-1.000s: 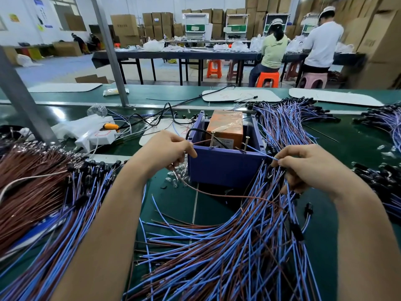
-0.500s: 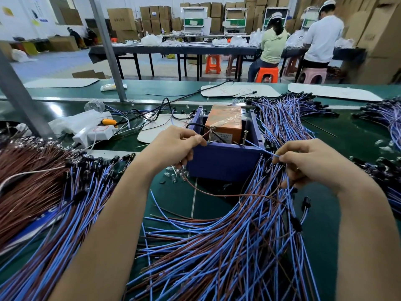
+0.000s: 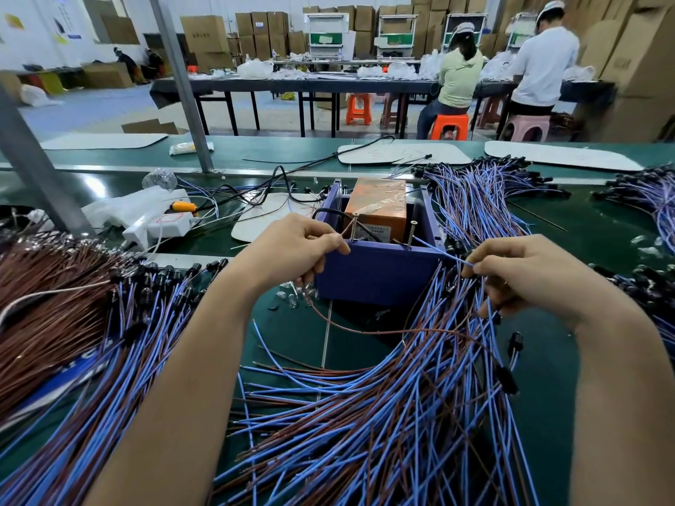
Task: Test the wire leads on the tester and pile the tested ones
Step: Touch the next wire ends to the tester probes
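The tester is a purple box point(image 3: 376, 275) with an orange block point(image 3: 376, 206) inside and two upright screws at its near rim. My left hand point(image 3: 292, 246) pinches the brown end of a wire lead against the left screw point(image 3: 353, 226). My right hand point(image 3: 526, 272) pinches the blue end of that lead, which points at the right screw point(image 3: 412, 233). The brown wire point(image 3: 365, 328) sags between my hands in front of the box. A big heap of blue and brown leads point(image 3: 383, 414) lies under my right forearm. Another pile point(image 3: 73, 323) lies at the left.
More lead bundles point(image 3: 482, 199) lie behind and right of the box. A white power strip point(image 3: 160, 226) with cables sits at the left, and small glass bulbs point(image 3: 292, 292) lie by the box. A metal post point(image 3: 182, 85) stands behind. Two people sit at a far table.
My left hand has moved right and up, bringing the brown wire end to the left screw. My right hand has held its place with the blue end near the right screw.
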Motion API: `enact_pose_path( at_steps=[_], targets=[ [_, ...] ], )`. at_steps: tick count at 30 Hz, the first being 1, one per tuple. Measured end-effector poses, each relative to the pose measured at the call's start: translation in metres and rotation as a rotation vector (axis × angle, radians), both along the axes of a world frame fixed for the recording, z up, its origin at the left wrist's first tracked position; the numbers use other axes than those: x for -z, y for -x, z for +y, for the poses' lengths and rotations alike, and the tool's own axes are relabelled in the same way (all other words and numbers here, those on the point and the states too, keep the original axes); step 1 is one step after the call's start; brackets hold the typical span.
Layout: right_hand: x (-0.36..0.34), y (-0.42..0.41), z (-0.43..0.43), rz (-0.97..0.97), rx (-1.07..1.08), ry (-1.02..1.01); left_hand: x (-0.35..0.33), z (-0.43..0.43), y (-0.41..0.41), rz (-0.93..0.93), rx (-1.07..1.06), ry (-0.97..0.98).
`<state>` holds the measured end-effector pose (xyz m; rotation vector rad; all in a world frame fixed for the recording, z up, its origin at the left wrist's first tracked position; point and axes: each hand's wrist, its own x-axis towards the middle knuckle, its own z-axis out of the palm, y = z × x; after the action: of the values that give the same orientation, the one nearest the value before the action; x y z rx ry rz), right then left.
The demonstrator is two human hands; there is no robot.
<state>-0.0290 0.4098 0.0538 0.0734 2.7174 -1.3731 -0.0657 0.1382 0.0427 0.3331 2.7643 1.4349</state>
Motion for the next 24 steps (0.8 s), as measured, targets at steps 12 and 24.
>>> enact_pose_path(
  at_steps=[12, 24],
  targets=[
    [-0.0005, -0.0018, -0.0027, 0.009, 0.002, -0.01, -0.0025, -0.0027, -0.0023, -0.034, 0.004, 0.019],
    [-0.0023, -0.0026, -0.0026, -0.002, -0.002, -0.016, -0.0061, -0.0013, -0.0069, -0.037, 0.007, 0.033]
  ],
)
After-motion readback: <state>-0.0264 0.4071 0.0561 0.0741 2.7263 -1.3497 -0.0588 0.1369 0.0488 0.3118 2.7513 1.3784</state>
